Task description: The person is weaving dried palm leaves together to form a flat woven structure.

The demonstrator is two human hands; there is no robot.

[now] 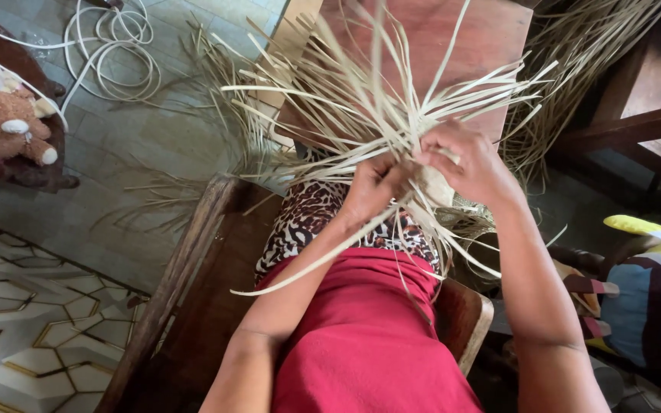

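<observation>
left hand (372, 183) | pinching strips (361, 107) at weave core | right hand (472, 164) at 3 o'clock, clamped on same bundle to keep it tight | strips fan toward 12 over lap | cable (112, 46) at 10 on floor

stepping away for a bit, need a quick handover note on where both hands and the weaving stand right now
Left hand: closed on the pale strips at the centre of the bundle.
Right hand: pinching strips beside it, the two hands almost touching.
Woven piece: held over the lap, only partly visible below the hands.
Done: a small woven part.
Left: many long loose ends fan out, unwoven.
More strips lie on the floor.
</observation>
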